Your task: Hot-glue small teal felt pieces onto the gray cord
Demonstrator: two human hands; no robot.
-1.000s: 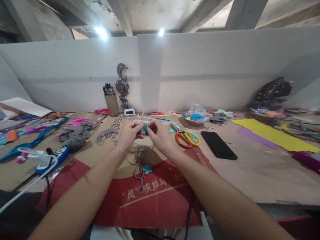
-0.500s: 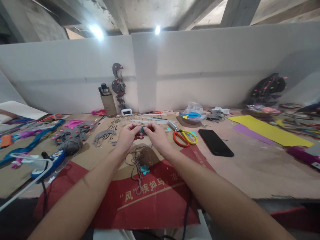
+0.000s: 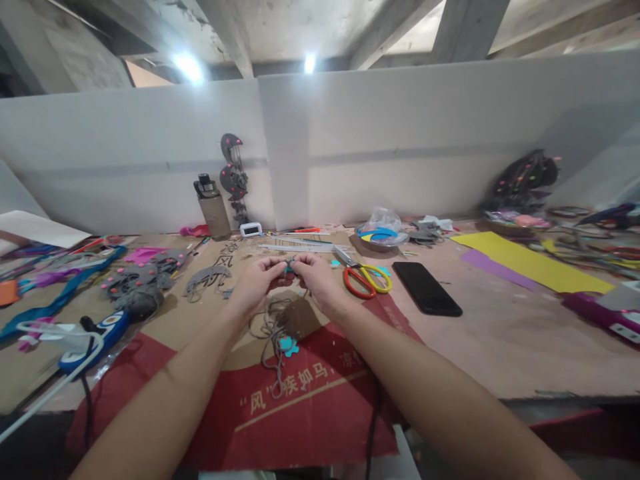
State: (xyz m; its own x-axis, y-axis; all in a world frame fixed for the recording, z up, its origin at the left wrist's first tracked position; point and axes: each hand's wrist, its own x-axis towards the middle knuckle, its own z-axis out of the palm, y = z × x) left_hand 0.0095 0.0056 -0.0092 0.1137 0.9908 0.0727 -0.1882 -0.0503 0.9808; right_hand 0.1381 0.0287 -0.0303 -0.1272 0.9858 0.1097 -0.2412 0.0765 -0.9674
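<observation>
My left hand (image 3: 256, 283) and my right hand (image 3: 318, 280) meet over the middle of the table, fingers pinched together on a small teal piece (image 3: 289, 268) between them. Grey cord (image 3: 274, 330) trails from under the hands toward me, with a teal star shape (image 3: 289, 345) lying on it. Both rest above a brown and red cardboard sheet (image 3: 300, 400) with white characters.
Orange and yellow scissors (image 3: 364, 279) and a black phone (image 3: 426, 297) lie right of the hands. A glue gun (image 3: 95, 328) with a white cable lies left, near grey felt cutouts (image 3: 140, 283). A bottle (image 3: 213, 208), yellow sheet (image 3: 530, 261) and white partition wall stand behind.
My hands have stayed pinched together on the small teal piece, moving slightly closer to each other. The view has shifted a little to the right and downward.
</observation>
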